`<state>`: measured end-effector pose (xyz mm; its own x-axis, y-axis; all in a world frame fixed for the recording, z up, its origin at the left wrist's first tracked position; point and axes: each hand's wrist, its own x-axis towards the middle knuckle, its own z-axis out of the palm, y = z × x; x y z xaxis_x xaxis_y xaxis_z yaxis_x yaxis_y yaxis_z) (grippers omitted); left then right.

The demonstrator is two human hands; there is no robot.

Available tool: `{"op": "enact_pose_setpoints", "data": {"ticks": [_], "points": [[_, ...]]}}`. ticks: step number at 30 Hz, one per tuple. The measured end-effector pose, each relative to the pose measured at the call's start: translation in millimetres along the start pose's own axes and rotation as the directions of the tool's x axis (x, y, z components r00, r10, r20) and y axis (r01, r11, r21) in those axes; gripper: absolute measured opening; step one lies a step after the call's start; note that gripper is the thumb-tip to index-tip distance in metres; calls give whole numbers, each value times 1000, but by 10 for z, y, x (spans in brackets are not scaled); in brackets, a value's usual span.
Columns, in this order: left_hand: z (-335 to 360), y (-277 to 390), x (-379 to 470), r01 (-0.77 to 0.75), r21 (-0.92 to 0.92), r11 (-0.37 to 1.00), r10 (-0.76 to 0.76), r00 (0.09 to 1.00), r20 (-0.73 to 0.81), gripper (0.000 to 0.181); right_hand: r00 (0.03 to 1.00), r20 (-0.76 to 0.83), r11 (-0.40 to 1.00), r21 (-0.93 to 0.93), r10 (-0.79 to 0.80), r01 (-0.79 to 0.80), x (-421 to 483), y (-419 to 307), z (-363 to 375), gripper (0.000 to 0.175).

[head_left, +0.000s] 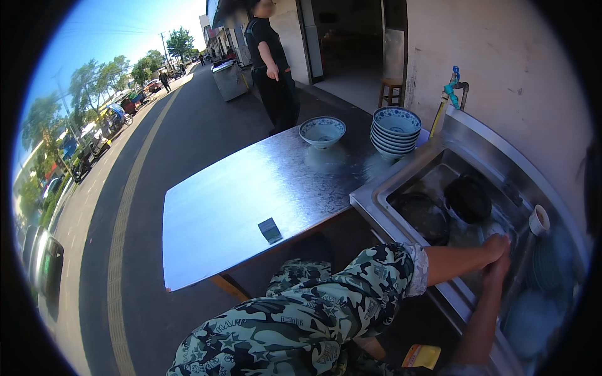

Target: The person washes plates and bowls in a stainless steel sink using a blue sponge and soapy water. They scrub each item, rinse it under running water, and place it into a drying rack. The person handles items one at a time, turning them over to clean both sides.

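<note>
My left hand (496, 246) reaches down into a stainless steel sink (388, 212), its arm in a camouflage sleeve. Close against it is my right hand (499, 269), the two overlapping at the wrists and fingers. Both sets of fingers point away from me and are mostly hidden, so their grip does not show. A pale, blurred bowl-like thing (493, 229) lies just beyond the left hand. In the same basin sit a black pot or bowl (468, 198) and a dark round pan (422, 218), with wet, cloudy patches around them.
A white cup (539, 220) and stacked dishes (543, 268) stand on the right. A metal table (225, 207) bears a bowl (322, 131), stacked bowls (396, 131) and a dark packet (269, 230). A tap (452, 89) rises behind the sink. A person (270, 66) stands beyond.
</note>
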<state>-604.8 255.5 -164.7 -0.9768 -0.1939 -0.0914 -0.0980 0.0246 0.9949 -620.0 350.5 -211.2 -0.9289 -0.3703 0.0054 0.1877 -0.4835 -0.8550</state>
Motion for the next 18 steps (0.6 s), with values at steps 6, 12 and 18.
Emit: {"op": "enact_pose_setpoints", "data": {"ticks": [6, 12, 18], "points": [[-193, 113, -29, -78, 152, 985, 75, 997, 21, 55, 996, 43, 989, -125, 81, -75, -474, -471, 557, 39], [-647, 287, -242, -209, 184, 961, 160, 955, 249, 59, 988, -155, 973, -228, -7, -29, -264, -335, 182, 36], [-938, 550, -556, 28, 19, 999, -33, 924, 380, 46, 926, -343, 984, -132, -159, 120, -138, -428, 100, 36]]}}
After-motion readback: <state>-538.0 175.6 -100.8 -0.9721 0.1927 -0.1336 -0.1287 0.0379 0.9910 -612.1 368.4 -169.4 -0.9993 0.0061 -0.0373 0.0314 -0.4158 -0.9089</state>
